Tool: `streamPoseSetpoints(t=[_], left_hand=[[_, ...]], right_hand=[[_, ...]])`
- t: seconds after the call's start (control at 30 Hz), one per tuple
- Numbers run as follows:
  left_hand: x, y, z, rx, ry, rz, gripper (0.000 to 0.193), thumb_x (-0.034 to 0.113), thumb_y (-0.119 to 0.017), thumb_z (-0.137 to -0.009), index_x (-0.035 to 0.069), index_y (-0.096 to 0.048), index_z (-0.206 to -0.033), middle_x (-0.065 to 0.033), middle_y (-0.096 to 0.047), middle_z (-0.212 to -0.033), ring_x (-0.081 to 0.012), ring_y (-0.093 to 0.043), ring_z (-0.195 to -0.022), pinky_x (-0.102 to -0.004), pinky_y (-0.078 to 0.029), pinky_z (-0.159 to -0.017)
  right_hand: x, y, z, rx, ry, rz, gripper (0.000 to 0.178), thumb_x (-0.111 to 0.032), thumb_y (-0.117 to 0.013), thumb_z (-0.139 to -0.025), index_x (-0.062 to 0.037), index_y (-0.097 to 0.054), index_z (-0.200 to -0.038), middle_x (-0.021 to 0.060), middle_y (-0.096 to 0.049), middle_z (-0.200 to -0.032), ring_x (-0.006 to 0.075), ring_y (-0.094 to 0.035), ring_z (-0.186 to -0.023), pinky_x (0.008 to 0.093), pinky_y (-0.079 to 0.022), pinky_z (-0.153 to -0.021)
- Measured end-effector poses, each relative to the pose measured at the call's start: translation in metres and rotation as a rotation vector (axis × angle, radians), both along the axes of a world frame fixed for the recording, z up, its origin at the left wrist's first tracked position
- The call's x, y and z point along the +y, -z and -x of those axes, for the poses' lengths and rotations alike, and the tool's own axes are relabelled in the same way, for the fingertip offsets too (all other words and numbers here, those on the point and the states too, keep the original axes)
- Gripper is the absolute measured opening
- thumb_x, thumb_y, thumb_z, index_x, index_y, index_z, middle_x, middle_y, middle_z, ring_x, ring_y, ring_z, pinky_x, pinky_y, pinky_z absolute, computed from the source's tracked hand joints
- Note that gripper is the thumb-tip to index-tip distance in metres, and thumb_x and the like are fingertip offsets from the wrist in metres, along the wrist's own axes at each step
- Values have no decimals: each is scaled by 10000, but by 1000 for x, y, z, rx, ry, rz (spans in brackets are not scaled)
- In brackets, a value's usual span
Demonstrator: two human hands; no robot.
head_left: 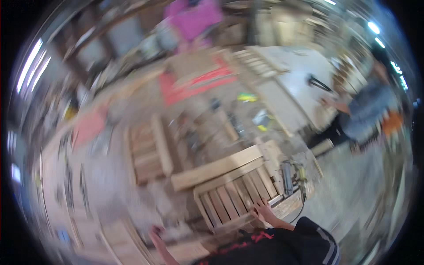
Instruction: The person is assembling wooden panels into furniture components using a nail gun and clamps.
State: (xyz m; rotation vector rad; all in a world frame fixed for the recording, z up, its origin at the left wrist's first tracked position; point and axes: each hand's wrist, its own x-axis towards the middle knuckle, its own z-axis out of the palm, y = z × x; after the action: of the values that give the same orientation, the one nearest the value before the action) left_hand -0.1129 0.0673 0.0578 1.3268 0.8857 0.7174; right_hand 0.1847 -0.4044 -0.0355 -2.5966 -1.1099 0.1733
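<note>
On the bench in front of me lies a slatted wooden frame (pixel 234 197), its several parallel slats set between pale rails. My right hand (pixel 263 212) is at the frame's near right part, fingers closed over the near rail. Off to the left, apart from the frame, my left hand (pixel 157 231) is low over the bench. Motion blur smears its fingers, so I cannot make out whether it holds anything. Along the far side of the frame runs a thick pale wooden beam (pixel 216 168). A grey tool, perhaps a nail gun (pixel 288 178), stands by the frame's right end.
Another wooden panel (pixel 148 152) lies farther left. Loose small tools and a yellow-green item (pixel 247 97) are scattered mid-bench, before a red frame-shaped piece (pixel 196 84). A co-worker in a grey-blue shirt (pixel 371 108) works at a white-topped table (pixel 293 66) on the right. Someone in pink (pixel 194 20) is beyond.
</note>
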Motion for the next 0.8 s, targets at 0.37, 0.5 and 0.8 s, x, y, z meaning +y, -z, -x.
streamPoseSetpoints(t=[0.37,0.5,0.8], left_hand=[[1,72,-24,904,876,-668,377,357,-504,-928,24,-678,-896,-215,-667,-834,-367,-639,-788,-492,-492,-684],[8,70,-13,865,885,-832,380,330,-491,-930,8,-682,-864,-246,-660,-838,-419,-631,-816,-528,-487,-697],[-9,23,-66,903,873,-817,402,265,-536,-915,-27,-647,-662,-208,-588,-559,-346,-589,-515,-467,-412,-504]], right_hand=[[1,-19,13,33,35,-99,239,-326,-625,-806,-125,-585,-928,101,-549,-929,300,-537,-961,416,-475,-847],[10,-28,10,35,49,-153,186,-296,-613,-800,-164,-591,-928,88,-542,-940,297,-542,-960,406,-480,-843],[-5,49,10,139,99,115,269,-361,-611,-812,-167,-677,-987,86,-583,-1126,356,-489,-1173,482,-467,-933]])
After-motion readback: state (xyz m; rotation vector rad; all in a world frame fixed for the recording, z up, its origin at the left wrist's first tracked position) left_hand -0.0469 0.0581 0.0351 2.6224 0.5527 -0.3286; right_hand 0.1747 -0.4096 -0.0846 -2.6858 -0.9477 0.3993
